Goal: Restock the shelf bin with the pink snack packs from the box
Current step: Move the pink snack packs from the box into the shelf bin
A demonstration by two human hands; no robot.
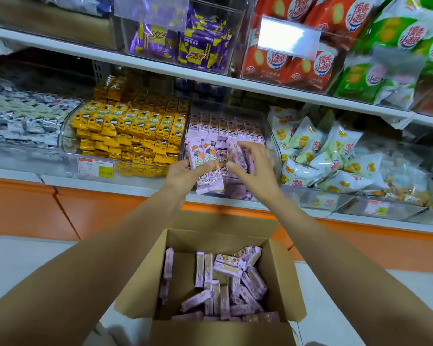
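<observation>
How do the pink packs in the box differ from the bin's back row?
The box packs lie jumbled at all angles; the bin's back row stands upright, side by side. The box packs sit low in the cardboard box; the back row sits higher, in a clear bin. Both are pink.

Bright even light, edges bowed and blurred, label holder (288, 37) glaring

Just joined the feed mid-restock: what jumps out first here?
Both hands meet at the clear plastic shelf bin, mid-shelf: the left hand grips a fan of pink snack packs, the right hand beside it. Below, the open brown cardboard box holds more pink packs, loosely jumbled.
</observation>
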